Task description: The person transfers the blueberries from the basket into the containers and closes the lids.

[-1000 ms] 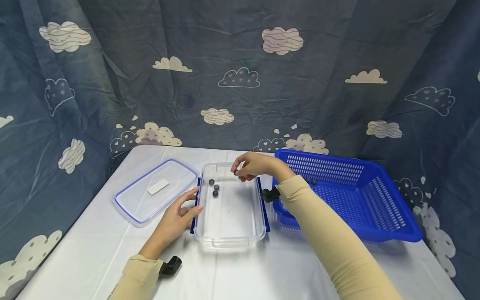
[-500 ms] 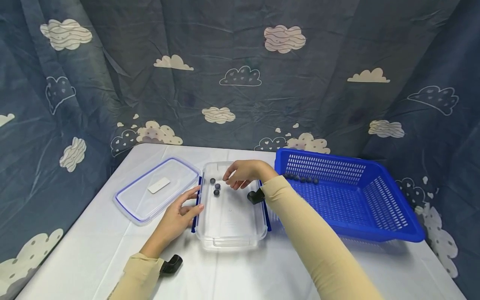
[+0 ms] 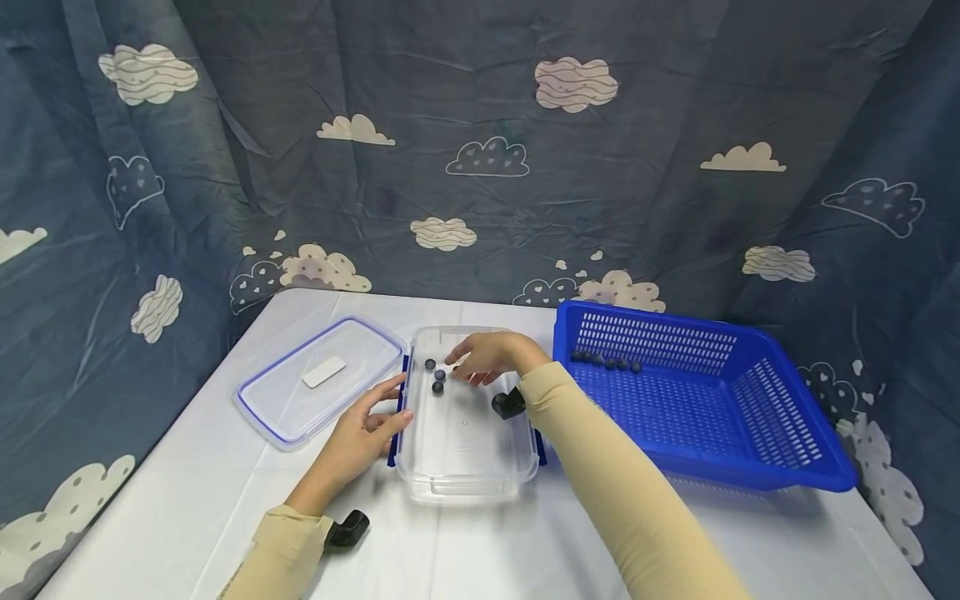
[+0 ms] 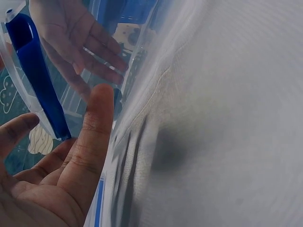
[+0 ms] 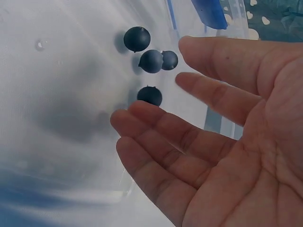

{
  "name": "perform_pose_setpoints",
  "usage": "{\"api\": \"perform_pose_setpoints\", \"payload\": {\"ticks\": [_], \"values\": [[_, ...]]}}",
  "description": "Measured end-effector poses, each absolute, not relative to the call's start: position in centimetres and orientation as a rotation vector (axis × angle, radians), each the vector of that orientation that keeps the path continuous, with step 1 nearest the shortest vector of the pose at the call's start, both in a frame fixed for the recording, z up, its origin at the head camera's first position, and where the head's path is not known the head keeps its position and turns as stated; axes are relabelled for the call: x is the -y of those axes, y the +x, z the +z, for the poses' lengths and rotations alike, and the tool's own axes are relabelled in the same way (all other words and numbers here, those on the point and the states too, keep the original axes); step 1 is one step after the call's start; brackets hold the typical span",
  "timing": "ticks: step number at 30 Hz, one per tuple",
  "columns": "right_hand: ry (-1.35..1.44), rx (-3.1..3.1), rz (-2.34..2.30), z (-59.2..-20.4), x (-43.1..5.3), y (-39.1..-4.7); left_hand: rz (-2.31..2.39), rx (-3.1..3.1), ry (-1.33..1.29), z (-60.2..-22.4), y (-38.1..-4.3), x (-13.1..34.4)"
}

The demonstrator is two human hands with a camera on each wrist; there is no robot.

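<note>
A clear plastic food container (image 3: 468,483) with blue side latches stands in the middle of the table. My left hand (image 3: 360,437) is at its left side, fingers and thumb apart and fairly straight, around the blue latch (image 4: 40,71). Over the container's far half hovers my right hand (image 3: 491,354), fingers spread and holding nothing. Just beyond its fingertips, several dark blueberries (image 5: 151,61) lie on the container floor; one blueberry (image 5: 149,95) is partly covered by a finger in the right wrist view.
The container's clear lid (image 3: 288,404), with a blue seal and a white label (image 3: 324,372), lies flat at the left. A blue perforated basket (image 3: 697,425) stands at the right, with several blueberries (image 3: 611,363) along its far left side. A cloud-patterned curtain (image 3: 495,217) hangs behind.
My right hand has moved left and down from the container's far right corner and let go of the blueberry it pinched. My left hand has stayed at the container's side.
</note>
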State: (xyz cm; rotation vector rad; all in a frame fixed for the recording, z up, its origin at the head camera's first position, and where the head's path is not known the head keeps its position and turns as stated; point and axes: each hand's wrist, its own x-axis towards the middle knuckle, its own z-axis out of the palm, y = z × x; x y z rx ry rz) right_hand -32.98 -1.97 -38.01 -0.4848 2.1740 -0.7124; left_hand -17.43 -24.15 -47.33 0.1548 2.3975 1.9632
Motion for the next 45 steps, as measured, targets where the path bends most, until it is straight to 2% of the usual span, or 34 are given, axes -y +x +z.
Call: {"api": "perform_pose_setpoints", "payload": {"ticks": [13,45], "values": [[-0.499,-2.172,-0.723,-37.8,1.3,-33.3,1.955,-2.409,0.136,-47.3,-17.4,24.1],[-0.637,-2.184,-0.844,-34.0,-3.3,-33.3,1.939,-2.432,0.109,-47.3,-17.2,24.0]]}}
